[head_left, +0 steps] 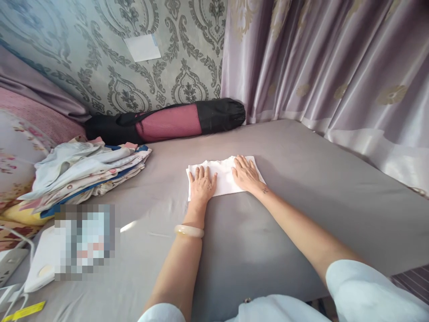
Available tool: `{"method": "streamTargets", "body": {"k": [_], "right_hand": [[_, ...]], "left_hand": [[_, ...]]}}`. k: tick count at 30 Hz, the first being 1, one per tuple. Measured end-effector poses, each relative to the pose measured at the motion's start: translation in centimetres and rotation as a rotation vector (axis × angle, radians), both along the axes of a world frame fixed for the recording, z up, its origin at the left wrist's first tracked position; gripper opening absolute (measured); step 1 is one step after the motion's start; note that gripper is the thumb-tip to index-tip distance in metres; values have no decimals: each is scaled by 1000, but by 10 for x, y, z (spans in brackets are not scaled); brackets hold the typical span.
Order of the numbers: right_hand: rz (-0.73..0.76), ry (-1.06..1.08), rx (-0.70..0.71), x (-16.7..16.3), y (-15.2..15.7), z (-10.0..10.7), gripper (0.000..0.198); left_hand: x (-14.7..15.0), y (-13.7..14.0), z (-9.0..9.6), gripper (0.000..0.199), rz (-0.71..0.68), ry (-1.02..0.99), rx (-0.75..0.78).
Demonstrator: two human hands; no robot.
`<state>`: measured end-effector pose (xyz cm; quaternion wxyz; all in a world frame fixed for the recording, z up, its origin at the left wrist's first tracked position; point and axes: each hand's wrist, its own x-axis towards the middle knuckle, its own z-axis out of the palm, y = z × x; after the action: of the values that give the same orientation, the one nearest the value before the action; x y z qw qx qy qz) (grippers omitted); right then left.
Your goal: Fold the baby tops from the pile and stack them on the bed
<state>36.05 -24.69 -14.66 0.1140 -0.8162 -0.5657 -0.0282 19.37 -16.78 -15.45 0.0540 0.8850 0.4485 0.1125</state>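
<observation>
A folded white cloth, perhaps a garment, lies flat on the grey bed sheet. Pressed on its left part is my left hand, palm down with the fingers spread; a pale bangle circles that wrist. On the cloth's right part rests my right hand, also flat with its fingers stretched out. Neither hand grips anything. The cloth's top edge looks slightly wavy between the hands, and my palms hide parts of it.
A pile of folded clothes sits at the left. Behind it, a black and pink rolled bag lies along the wall. A white device, a power strip and cables occupy the near left. Curtains hang at the right.
</observation>
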Motion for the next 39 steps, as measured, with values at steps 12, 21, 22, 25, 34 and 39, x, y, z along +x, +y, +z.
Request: {"method": "streamTargets", "body": {"k": [12, 21, 22, 25, 34, 39], "right_hand": [[1, 24, -44, 17, -4, -5, 57], [182, 54, -21, 73, 10, 12, 35], [192, 70, -24, 78, 13, 13, 34], [194, 109, -28, 86, 19, 16, 32], [147, 16, -116, 88, 29, 24, 29], [96, 72, -279, 94, 33, 28, 26]], "left_hand": [[4, -1, 8, 63, 45, 115, 24], [7, 28, 37, 37, 18, 247, 3], [7, 32, 40, 35, 14, 274, -11], [8, 45, 48, 34, 12, 314, -41], [14, 81, 55, 27, 49, 326, -193], [9, 101, 53, 39, 81, 356, -246]]}}
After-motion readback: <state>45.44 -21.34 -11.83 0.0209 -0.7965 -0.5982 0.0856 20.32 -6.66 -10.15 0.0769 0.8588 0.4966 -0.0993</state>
